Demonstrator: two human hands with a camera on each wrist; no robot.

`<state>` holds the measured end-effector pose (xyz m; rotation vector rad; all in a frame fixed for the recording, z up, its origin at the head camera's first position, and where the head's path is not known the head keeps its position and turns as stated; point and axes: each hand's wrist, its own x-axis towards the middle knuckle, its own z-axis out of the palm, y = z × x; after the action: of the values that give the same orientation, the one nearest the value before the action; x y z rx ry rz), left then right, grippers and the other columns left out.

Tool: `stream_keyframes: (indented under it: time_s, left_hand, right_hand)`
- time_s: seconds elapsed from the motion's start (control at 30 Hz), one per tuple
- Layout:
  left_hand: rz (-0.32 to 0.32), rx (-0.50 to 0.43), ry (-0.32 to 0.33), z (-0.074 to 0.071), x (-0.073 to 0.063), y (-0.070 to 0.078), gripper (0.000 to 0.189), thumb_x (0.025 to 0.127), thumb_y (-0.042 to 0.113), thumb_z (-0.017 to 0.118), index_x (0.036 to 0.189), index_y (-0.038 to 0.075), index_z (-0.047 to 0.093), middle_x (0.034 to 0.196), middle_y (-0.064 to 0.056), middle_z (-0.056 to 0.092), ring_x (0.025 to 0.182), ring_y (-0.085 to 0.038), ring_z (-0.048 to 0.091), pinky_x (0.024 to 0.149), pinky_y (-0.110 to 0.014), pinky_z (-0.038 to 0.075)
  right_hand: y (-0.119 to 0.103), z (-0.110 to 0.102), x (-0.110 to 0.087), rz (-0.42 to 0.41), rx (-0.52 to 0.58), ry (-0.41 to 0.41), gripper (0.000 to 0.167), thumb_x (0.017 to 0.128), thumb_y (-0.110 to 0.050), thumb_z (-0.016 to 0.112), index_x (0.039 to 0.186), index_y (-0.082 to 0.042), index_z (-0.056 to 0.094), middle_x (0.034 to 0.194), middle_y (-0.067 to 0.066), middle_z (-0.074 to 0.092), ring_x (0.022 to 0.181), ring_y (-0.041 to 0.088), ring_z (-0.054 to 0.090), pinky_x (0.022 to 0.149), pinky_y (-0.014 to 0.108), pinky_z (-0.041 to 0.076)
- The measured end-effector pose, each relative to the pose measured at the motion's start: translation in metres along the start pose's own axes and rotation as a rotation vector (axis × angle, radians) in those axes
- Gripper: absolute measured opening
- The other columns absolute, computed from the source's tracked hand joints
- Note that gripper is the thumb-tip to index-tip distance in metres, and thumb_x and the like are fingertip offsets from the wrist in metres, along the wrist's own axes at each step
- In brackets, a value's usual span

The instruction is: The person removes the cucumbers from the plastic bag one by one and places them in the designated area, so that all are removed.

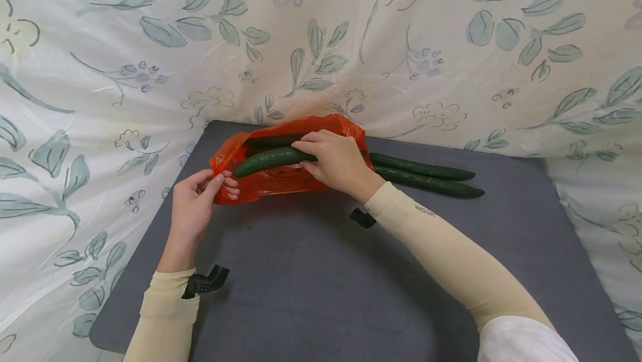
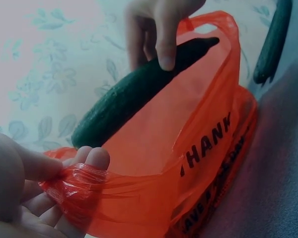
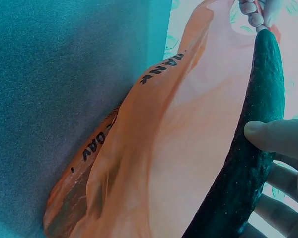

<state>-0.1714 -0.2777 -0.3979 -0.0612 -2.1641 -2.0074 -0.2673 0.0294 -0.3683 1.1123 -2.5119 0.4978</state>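
Observation:
A red plastic bag (image 1: 239, 194) with black lettering lies on its side, its mouth spread. My left hand (image 1: 193, 203) pinches the gathered edge of the bag at its left end. With thumb and fingers, my right hand (image 1: 336, 162) grips a long green cucumber (image 1: 273, 160) across the bag's opening. The left wrist view has this cucumber (image 2: 121, 106) tilted above the red plastic, one end close to the left fingers. Behind it in the head view, a darker cucumber (image 1: 271, 141) shows inside the bag, partly covered.
Two more cucumbers (image 1: 426, 166) lie side by side on the dark grey table (image 1: 301, 273), right of the bag. A floral-patterned sheet (image 1: 321, 44) rises behind the table and along its sides. Black wrist mounts (image 1: 205, 283) stick out from both sleeves.

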Motion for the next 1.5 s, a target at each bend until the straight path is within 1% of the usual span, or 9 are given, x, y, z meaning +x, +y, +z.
stream_keyframes:
  time_s: [0.2, 0.43, 0.7, 0.8, 0.93, 1.03, 1.33, 1.4, 1.5]
  left_hand:
    - [0.014, 0.011, -0.007, 0.002, 0.001, -0.002, 0.029, 0.111, 0.009, 0.064, 0.123, -0.017, 0.068, 0.093, -0.009, 0.079, 0.076, -0.015, 0.078, 0.082, -0.03, 0.064]
    - [0.021, 0.083, 0.004, 0.005, 0.0, -0.002, 0.031, 0.111, 0.013, 0.063, 0.124, -0.015, 0.068, 0.092, -0.008, 0.078, 0.074, -0.015, 0.078, 0.081, -0.028, 0.064]
    - [0.029, 0.068, -0.005, 0.009, 0.0, -0.004, 0.031, 0.112, 0.015, 0.063, 0.122, -0.014, 0.069, 0.091, -0.011, 0.079, 0.074, -0.017, 0.078, 0.08, -0.028, 0.065]
    - [0.027, 0.117, 0.026, 0.009, 0.0, -0.004, 0.03, 0.111, 0.015, 0.064, 0.12, -0.013, 0.071, 0.085, -0.007, 0.077, 0.067, -0.013, 0.073, 0.066, -0.016, 0.059]
    - [0.012, 0.193, 0.062, 0.009, 0.0, -0.004, 0.028, 0.111, 0.015, 0.066, 0.118, -0.011, 0.073, 0.081, -0.003, 0.077, 0.067, -0.009, 0.07, 0.058, -0.02, 0.051]
    - [0.004, 0.192, 0.06, 0.01, 0.0, -0.004, 0.026, 0.11, 0.013, 0.066, 0.115, -0.012, 0.073, 0.086, -0.005, 0.079, 0.075, -0.011, 0.075, 0.07, -0.021, 0.059]
    - [0.016, 0.215, 0.073, 0.007, -0.001, -0.006, 0.022, 0.11, 0.008, 0.063, 0.114, -0.011, 0.074, 0.082, -0.002, 0.078, 0.075, -0.012, 0.067, 0.06, -0.025, 0.048]
    - [0.025, 0.202, 0.065, 0.007, -0.002, -0.006, 0.024, 0.111, 0.009, 0.062, 0.114, -0.011, 0.074, 0.082, -0.003, 0.079, 0.076, -0.012, 0.07, 0.065, -0.024, 0.053]
    - [0.036, 0.184, 0.062, 0.007, -0.002, -0.006, 0.025, 0.111, 0.011, 0.064, 0.111, -0.012, 0.074, 0.08, -0.002, 0.079, 0.075, -0.013, 0.072, 0.066, -0.025, 0.055]
  right_hand:
    - [-0.001, -0.005, -0.003, -0.008, 0.016, 0.006, 0.042, 0.095, -0.021, 0.086, 0.135, -0.018, 0.078, 0.128, 0.0, 0.075, 0.118, 0.022, 0.068, 0.07, 0.042, 0.063]
    - [-0.004, -0.007, -0.006, -0.048, 0.049, 0.042, 0.039, 0.096, -0.021, 0.086, 0.134, -0.017, 0.079, 0.126, 0.001, 0.075, 0.118, 0.022, 0.068, 0.071, 0.04, 0.063]
    - [-0.014, -0.011, -0.006, -0.069, 0.054, 0.049, 0.039, 0.096, -0.02, 0.085, 0.135, -0.017, 0.079, 0.127, 0.0, 0.075, 0.118, 0.02, 0.069, 0.069, 0.038, 0.063]
    - [-0.019, -0.014, -0.006, -0.082, 0.063, 0.057, 0.039, 0.096, -0.02, 0.085, 0.134, -0.017, 0.079, 0.127, 0.0, 0.075, 0.117, 0.02, 0.069, 0.071, 0.039, 0.064]
    - [-0.024, -0.017, -0.006, -0.108, 0.082, 0.075, 0.039, 0.095, -0.02, 0.086, 0.134, -0.016, 0.079, 0.126, 0.001, 0.075, 0.116, 0.02, 0.069, 0.076, 0.039, 0.065]
    - [-0.028, -0.019, -0.006, -0.118, 0.092, 0.083, 0.04, 0.095, -0.021, 0.087, 0.133, -0.016, 0.079, 0.125, 0.001, 0.076, 0.115, 0.019, 0.069, 0.078, 0.038, 0.064]
    - [-0.037, -0.021, -0.009, -0.156, 0.109, 0.116, 0.04, 0.094, -0.02, 0.087, 0.133, -0.016, 0.08, 0.124, 0.001, 0.076, 0.114, 0.019, 0.07, 0.078, 0.036, 0.064]
    - [-0.04, -0.022, -0.009, -0.167, 0.112, 0.13, 0.04, 0.093, -0.019, 0.088, 0.132, -0.015, 0.08, 0.123, 0.0, 0.076, 0.113, 0.019, 0.07, 0.075, 0.035, 0.064]
    - [-0.044, -0.024, -0.01, -0.182, 0.12, 0.148, 0.04, 0.092, -0.018, 0.088, 0.132, -0.015, 0.08, 0.122, 0.0, 0.076, 0.113, 0.018, 0.071, 0.071, 0.034, 0.063]
